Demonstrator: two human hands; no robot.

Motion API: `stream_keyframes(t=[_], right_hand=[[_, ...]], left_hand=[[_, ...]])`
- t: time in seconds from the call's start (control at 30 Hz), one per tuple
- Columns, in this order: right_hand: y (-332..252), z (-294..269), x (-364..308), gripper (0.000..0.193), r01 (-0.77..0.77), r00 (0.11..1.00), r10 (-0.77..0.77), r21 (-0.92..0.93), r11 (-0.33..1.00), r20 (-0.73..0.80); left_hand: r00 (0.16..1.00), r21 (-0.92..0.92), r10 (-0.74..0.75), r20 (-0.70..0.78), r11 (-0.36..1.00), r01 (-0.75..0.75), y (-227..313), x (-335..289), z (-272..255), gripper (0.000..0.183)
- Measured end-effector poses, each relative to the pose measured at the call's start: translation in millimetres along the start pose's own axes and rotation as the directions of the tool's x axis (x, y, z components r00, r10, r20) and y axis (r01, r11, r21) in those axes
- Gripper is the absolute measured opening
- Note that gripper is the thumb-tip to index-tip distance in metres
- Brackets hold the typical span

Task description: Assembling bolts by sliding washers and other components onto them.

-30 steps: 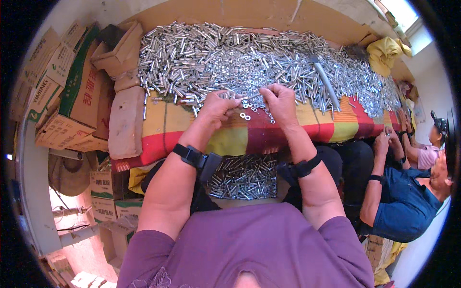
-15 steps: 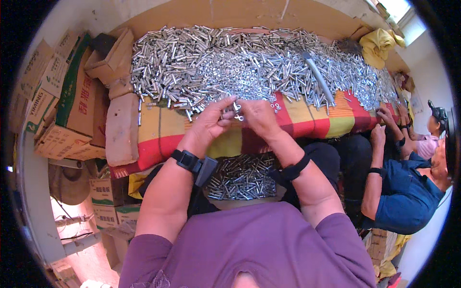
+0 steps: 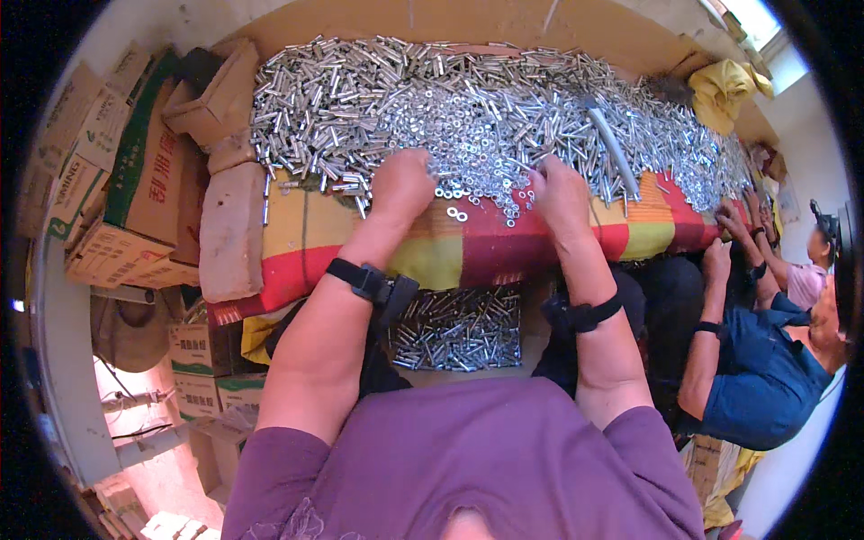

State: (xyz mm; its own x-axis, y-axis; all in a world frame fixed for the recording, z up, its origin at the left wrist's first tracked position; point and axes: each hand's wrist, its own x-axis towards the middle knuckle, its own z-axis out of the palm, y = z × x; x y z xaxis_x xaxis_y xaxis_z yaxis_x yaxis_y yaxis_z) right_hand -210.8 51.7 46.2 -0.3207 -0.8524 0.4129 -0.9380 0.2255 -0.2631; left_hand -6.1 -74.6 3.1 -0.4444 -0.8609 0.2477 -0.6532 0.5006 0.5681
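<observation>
Both of my hands are at the near edge of a metal heap on a plaid blanket [image 3: 432, 261]. My left hand [image 3: 402, 187] is curled, back upward, beside the short metal sleeves [image 3: 310, 126] and the washers [image 3: 454, 135]; its fingertips are hidden. To the right, my right hand [image 3: 562, 198] has its fingers drawn together at the washers' edge. What looks like a slim bolt [image 3: 519, 165] juts leftward from its fingertips. Between the hands, a few loose washers [image 3: 457, 214] rest on the blanket.
Below the blanket, between my knees, sits a container of bolt-like metal pieces [image 3: 459, 333]. A grey curved strip [image 3: 614, 155] lies across the heap. Cardboard boxes [image 3: 144, 171] and a pale block [image 3: 231, 234] stand left. A co-worker in a blue shirt [image 3: 756, 373] works at right, another person beyond.
My hands, together over the near edge with small metal pieces before, have moved apart. The left has gone left and forward onto the heap, the right to the right.
</observation>
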Motion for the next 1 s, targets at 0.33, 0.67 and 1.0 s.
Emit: stream_keyframes(t=[0.33, 0.67, 1.0], right_hand=[[-41, 17, 1, 0.008, -0.245, 0.959, 0.235, 0.880, 0.407, 0.159], [-48, 11, -5, 0.011, -0.153, 0.957, 0.287, 0.891, 0.427, 0.027], [-60, 10, -13, 0.025, -0.257, 0.939, 0.000, 0.701, 0.665, 0.344]], left_hand=[[0.988, -0.193, 0.001, 0.153, 0.981, 0.029, 17, -6, -14, 0.033], [0.933, -0.727, -0.031, 0.357, 0.618, 0.299, 22, -19, -24, 0.031], [0.788, -0.788, 0.020, 0.616, 0.030, 0.615, 10, -20, -15, 0.020]])
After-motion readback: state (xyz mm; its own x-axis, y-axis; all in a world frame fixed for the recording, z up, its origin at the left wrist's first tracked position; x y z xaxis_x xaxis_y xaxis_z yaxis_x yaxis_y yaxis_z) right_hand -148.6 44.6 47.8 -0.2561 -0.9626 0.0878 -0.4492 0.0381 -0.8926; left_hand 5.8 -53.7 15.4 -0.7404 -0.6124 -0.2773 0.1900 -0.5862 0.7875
